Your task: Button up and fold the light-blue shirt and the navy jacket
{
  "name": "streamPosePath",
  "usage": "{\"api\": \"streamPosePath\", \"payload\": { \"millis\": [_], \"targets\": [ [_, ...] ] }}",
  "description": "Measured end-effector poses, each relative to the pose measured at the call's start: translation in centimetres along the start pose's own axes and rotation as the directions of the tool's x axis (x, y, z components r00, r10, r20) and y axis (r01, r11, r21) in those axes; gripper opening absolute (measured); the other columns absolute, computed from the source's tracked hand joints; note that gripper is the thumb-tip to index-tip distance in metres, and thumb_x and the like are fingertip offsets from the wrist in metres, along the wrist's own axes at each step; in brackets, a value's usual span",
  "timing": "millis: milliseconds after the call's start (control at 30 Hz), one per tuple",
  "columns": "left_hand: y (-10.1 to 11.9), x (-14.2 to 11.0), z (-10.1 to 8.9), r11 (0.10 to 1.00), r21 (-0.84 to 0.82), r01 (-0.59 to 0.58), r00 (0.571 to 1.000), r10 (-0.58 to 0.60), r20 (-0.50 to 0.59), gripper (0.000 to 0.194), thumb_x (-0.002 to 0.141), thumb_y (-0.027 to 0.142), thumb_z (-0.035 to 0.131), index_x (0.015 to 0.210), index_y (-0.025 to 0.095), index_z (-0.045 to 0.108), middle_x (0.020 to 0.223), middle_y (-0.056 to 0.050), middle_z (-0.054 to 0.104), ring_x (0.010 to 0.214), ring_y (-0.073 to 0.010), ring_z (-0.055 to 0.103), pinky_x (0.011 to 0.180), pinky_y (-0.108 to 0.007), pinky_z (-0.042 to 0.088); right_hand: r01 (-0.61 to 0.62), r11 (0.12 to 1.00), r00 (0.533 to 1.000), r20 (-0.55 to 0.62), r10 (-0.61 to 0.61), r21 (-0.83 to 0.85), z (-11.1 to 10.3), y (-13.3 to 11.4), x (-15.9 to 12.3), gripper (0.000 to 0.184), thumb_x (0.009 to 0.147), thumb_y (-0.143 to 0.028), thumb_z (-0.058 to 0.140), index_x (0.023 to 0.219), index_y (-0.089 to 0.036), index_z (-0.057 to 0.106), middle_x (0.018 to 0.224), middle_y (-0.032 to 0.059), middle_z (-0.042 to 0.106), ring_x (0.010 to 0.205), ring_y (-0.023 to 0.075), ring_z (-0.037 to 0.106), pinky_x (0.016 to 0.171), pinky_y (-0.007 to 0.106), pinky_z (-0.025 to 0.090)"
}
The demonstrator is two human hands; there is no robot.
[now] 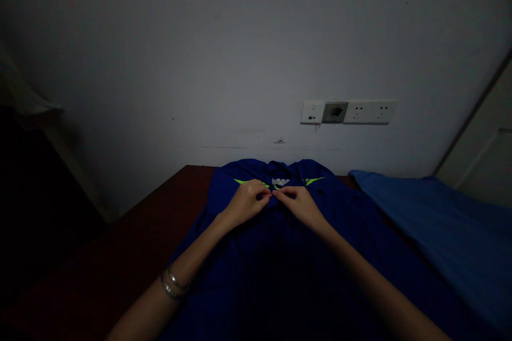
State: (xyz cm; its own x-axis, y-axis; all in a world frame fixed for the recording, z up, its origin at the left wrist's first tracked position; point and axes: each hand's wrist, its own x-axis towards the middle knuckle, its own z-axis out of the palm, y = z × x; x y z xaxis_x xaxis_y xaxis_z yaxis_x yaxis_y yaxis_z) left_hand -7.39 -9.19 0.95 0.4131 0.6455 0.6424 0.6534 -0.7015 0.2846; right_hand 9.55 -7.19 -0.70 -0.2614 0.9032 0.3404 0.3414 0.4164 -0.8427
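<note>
1. At six o'clock, just below centre, a dark blue garment (276, 240) lies spread over a red-brown table (172, 202), its neckline towards twelve and yellow-green trim (316, 180) on both sides.
2. It looks light, soft and limp, perhaps a little slippery, and hardly fragile; it would probably bunch rather than hold shape. The front edges just below the neckline seem the best hold, with fingertips only.
3. The left hand (251, 196) reaches in from seven o'clock, bracelets (173, 283) at its wrist; the right hand (298, 202) comes from five. Both wrists bend inwards, the fingertips nearly meeting.
4. Each thumb and forefinger close in a pinch on the garment; whether on cloth edge or fastening, I cannot tell.
</note>
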Motion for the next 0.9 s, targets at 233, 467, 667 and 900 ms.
{"api": "streamPosePath", "payload": {
  "millis": [233, 467, 667, 900],
  "targets": [
    [-0.2, 0.0, 0.1, 1.0, -0.02, -0.022, 1.0, 0.022, -0.008, 0.011, 0.078, 0.012, 0.055, 0.073, 0.014, 0.065, 0.069, -0.004, 0.062, 0.068, -0.0131, 0.056, 0.065, -0.024, 0.042, -0.028, 0.994, 0.999, 0.024, 0.026, 0.101, -0.1, 0.5, 0.4, 0.029, 0.071, -0.038, 0.057, 0.074, -0.014, 0.071, 0.07, 0.0058, 0.068, 0.065, 0.0176, 0.056, 0.06, 0.028, 0.039],
    [-0.3, 0.1, -0.4, 0.998, -0.061, -0.03, 1.0, 0.03, -0.001, 0.011, 0.077, 0.012, 0.055, 0.075, 0.014, 0.065, 0.074, -0.004, 0.064, 0.072, -0.0135, 0.057, 0.067, -0.024, 0.042, -0.053, 0.985, 0.998, 0.024, 0.05, 0.163, -0.3, 0.3, 0.4, 0.03, 0.065, -0.042, 0.061, 0.067, -0.014, 0.071, 0.061, 0.0027, 0.065, 0.06, 0.0155, 0.053, 0.056, 0.027, 0.037],
    [-0.3, 0.2, -0.7, 0.996, -0.079, -0.042, 0.999, 0.042, 0.003, 0.011, 0.079, 0.013, 0.054, 0.076, 0.014, 0.065, 0.072, -0.003, 0.063, 0.071, -0.0126, 0.056, 0.066, -0.023, 0.042, -0.145, 0.964, 0.989, 0.068, 0.132, 0.225, -0.7, -0.4, 0.3, 0.028, 0.06, -0.043, 0.065, 0.063, -0.015, 0.07, 0.056, 0.0003, 0.061, 0.056, 0.0139, 0.05, 0.056, 0.028, 0.037],
    [-0.2, 0.2, -0.9, 0.992, -0.109, -0.071, 0.997, 0.071, 0.0, 0.011, 0.079, 0.015, 0.054, 0.077, 0.014, 0.065, 0.073, -0.004, 0.064, 0.072, -0.0128, 0.056, 0.067, -0.024, 0.043, -0.279, 0.892, 0.96, 0.112, 0.256, 0.356, -0.4, 0.1, 0.2, 0.026, 0.058, -0.039, 0.069, 0.068, -0.016, 0.071, 0.055, 0.0005, 0.06, 0.051, 0.012, 0.047, 0.052, 0.027, 0.035]
  ]
}}
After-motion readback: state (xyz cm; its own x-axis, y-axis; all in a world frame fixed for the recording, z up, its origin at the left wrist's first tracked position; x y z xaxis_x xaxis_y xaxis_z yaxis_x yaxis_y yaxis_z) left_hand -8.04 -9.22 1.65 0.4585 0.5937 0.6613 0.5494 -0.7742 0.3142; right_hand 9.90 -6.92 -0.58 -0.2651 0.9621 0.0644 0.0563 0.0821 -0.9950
